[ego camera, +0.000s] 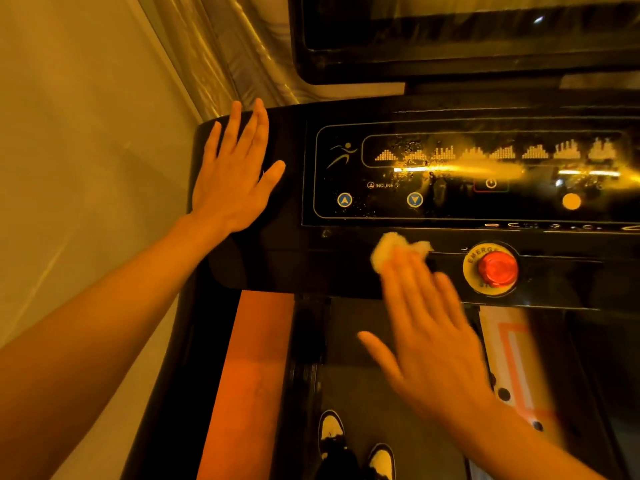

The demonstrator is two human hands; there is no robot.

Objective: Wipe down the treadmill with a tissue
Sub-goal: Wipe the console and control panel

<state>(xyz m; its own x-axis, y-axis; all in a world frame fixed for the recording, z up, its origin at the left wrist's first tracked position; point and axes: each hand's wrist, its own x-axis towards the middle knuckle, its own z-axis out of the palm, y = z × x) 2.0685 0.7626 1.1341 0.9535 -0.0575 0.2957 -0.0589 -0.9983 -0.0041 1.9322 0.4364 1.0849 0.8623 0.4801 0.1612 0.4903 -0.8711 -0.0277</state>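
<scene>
The treadmill's glossy black console (298, 258) fills the middle of the view, with a printed control panel (450, 206) above its lower ledge. My right hand (429, 327) lies flat and blurred, its fingertips pressing a crumpled white tissue (391, 249) against the ledge just below the panel, left of the red emergency stop button (497, 268). My left hand (235, 178) rests flat with fingers spread on the console's left end, holding nothing.
A dark screen (467, 29) stands above the console. A pale wall (69, 133) and a curtain (221, 46) lie to the left. Below are the treadmill belt (356, 382), an orange side rail (249, 375) and my black-and-white shoes (353, 445).
</scene>
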